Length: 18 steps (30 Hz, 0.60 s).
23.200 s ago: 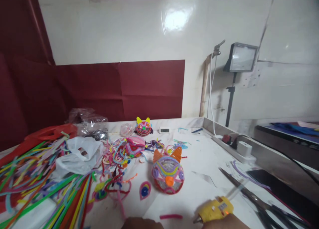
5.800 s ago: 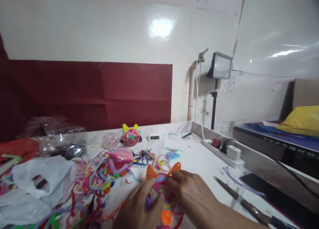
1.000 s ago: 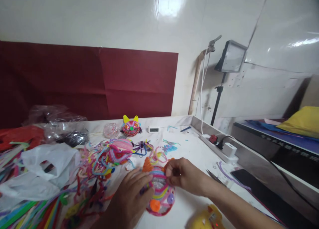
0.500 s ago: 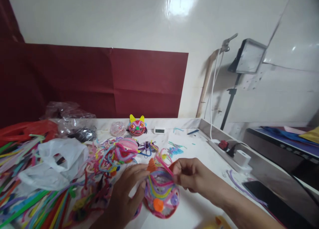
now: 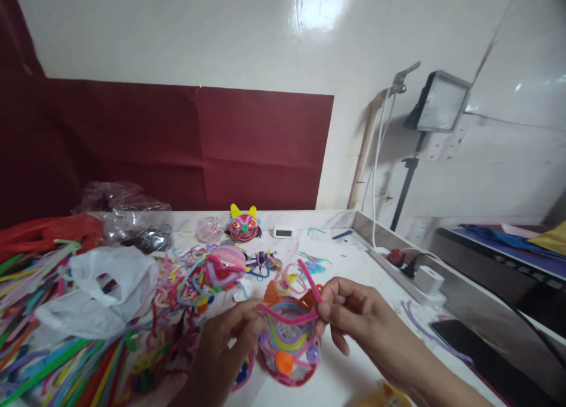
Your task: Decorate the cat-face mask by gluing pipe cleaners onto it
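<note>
A bright pink pipe cleaner [image 5: 294,319] is stretched between my two hands, bent upward past the right fingers. Its left end is pinched by my left hand [image 5: 225,342]. Thumb and fingertips of my right hand [image 5: 354,309] close on it near the bend. Just behind and below it on the table sits a round animal-face craft [image 5: 288,360] with orange ears, rainbow-coloured curves, an orange nose and a purple eye. Part of another round piece with blue on it [image 5: 243,374] shows beside my left hand.
Loose pipe cleaners [image 5: 66,360] and a white plastic bag [image 5: 99,289] cover the left side. Behind are a pink striped craft [image 5: 224,266], a finished yellow-eared face [image 5: 243,225] and a small digital clock [image 5: 283,232]. A phone [image 5: 481,354] and a power strip [image 5: 411,277] are at right.
The pink pipe cleaner has come up off the craft's top edge and is now drawn across in front of it. My right hand has shifted slightly right, its fingers spread more.
</note>
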### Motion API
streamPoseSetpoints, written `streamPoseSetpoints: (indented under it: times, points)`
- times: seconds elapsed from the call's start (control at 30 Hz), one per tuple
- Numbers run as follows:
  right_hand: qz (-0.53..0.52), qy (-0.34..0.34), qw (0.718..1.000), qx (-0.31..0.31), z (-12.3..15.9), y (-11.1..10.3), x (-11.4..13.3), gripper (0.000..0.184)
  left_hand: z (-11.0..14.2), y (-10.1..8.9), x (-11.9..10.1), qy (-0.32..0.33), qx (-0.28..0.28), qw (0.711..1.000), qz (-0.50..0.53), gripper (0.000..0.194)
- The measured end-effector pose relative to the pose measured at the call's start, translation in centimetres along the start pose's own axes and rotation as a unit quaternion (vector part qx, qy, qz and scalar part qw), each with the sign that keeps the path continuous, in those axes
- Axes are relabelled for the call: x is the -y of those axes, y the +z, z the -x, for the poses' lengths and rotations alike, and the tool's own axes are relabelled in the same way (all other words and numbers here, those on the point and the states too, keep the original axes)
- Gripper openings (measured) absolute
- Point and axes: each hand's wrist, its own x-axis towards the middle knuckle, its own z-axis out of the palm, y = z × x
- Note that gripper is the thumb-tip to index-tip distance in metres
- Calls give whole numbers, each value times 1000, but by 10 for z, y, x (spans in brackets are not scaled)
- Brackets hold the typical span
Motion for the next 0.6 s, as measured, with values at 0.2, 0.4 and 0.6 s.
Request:
streamPoseSetpoints:
  times: [0.2, 0.4, 0.6]
  points:
    - [34, 16, 999, -39, 24, -2, -8, 41, 5, 5, -1, -122, 52, 983, 126, 38]
    - [108, 28, 986, -127, 48, -37, -22, 46, -6, 6, 28, -46, -49, 997, 35, 33]
    - [294, 12, 944, -148, 43, -88, -43, 47, 0, 18, 42, -64, 19, 997, 44, 51]
